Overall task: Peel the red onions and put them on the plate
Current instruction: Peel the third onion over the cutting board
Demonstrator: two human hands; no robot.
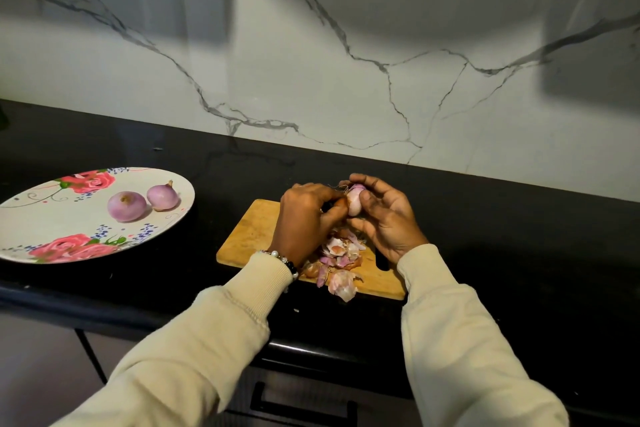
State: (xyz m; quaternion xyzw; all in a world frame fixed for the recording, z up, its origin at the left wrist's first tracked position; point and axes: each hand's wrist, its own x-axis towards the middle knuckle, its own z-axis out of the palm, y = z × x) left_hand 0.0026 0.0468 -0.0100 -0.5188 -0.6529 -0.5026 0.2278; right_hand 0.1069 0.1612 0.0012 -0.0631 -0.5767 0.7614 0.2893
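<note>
My right hand [384,215] cups small pale-purple half-peeled onion [356,200], long axis upright; my left hand [306,215], beside it, pinches brown skin; flowered oval plate [41,218] far left.

A black countertop [485,239] is seen running along a marble-veined wall. On its left part a flowered plate [41,218] is set, and near the middle, well apart from the plate, a wooden cutting board [249,236] is laid close to the front edge. One onion skin [343,284] at the board's near edge is seen overhanging onto the counter.
</note>
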